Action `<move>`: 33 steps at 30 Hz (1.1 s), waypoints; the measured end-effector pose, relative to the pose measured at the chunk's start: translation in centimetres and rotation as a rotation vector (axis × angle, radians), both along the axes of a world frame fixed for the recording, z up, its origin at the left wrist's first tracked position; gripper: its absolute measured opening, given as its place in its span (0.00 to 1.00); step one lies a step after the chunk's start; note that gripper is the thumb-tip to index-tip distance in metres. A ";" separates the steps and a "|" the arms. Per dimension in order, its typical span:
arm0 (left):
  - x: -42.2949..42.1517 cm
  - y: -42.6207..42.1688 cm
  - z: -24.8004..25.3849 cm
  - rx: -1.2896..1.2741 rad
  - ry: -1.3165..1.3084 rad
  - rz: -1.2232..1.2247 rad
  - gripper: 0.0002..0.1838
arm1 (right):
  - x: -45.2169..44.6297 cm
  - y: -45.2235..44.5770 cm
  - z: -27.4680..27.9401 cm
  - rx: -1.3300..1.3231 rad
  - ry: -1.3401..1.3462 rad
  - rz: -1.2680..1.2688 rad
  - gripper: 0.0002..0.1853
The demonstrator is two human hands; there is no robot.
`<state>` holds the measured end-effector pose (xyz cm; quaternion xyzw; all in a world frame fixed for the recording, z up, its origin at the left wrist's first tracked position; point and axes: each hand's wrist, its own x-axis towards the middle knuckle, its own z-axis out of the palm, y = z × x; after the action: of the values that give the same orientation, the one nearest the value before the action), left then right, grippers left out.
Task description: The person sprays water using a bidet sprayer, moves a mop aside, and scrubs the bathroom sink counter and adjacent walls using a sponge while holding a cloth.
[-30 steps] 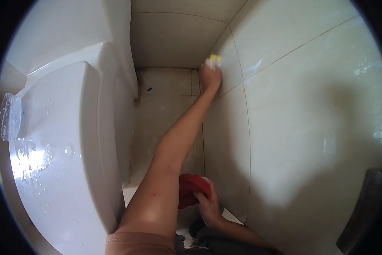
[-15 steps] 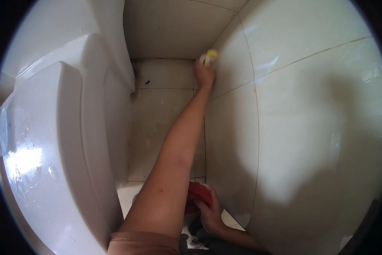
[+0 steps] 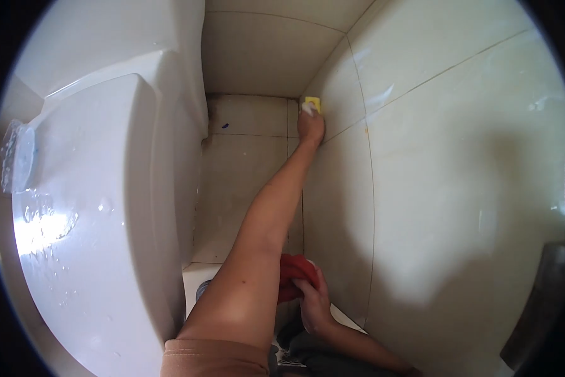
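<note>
My left hand [image 3: 310,127] reaches far forward to the lower part of the tiled wall [image 3: 339,157], near the back corner. Its fingers are closed on a yellow sponge [image 3: 314,102], which is against or very near the tiles. Whitish foam or a pale patch shows beside the fingers. Lower down, my right hand [image 3: 315,305] grips a red cloth [image 3: 298,270], bunched up and partly hidden behind my left forearm.
A white toilet [image 3: 94,220] with wet, shiny patches stands on the left, a clear plastic piece [image 3: 23,157] at its far side. A small blue scrap [image 3: 225,125] lies on the tiled floor [image 3: 244,169]. A dark object [image 3: 540,301] is at the right edge.
My left hand with the sponge has come slightly down and nearer along the wall corner. The view has shifted a little, showing more of the toilet. The red cloth stays in my right hand.
</note>
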<state>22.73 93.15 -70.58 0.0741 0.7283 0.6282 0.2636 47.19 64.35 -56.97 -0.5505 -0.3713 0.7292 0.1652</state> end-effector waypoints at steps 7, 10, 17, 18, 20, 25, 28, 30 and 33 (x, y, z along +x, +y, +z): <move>0.4 0.1 10.6 0.350 0.192 0.101 0.19 | 0.9 -1.0 0.4 0.047 0.037 0.019 0.23; 1.0 -0.9 16.2 0.511 0.273 0.086 0.18 | 0.6 -1.4 1.1 0.076 0.036 0.034 0.23; 4.4 -4.5 28.6 0.847 0.586 -0.027 0.10 | 0.1 -1.2 2.2 0.195 0.085 0.068 0.23; 5.1 -5.1 29.0 0.869 0.655 -0.013 0.12 | -0.1 -1.3 2.0 0.208 0.101 0.068 0.23; 6.7 -6.5 29.4 0.912 0.793 0.017 0.14 | -0.5 -1.3 1.6 0.233 0.136 0.070 0.23; 9.0 -10.6 27.9 1.107 0.935 -0.198 0.08 | -2.0 -1.3 2.2 0.329 0.160 0.049 0.19; 9.3 -10.7 28.4 1.038 0.905 -0.201 0.10 | -2.4 -1.3 1.8 0.388 0.229 -0.036 0.20; 8.8 -9.2 30.4 0.998 0.941 -0.042 0.11 | -2.7 -0.9 2.0 0.419 0.281 -0.075 0.20; 7.0 -6.9 35.4 1.000 0.943 -0.027 0.12 | -2.9 -1.0 3.2 0.420 0.355 -0.110 0.20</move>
<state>29.76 86.21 -35.22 0.4614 0.3866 0.7862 -0.1398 44.27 63.38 -53.78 -0.3873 -0.4493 0.7110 0.3776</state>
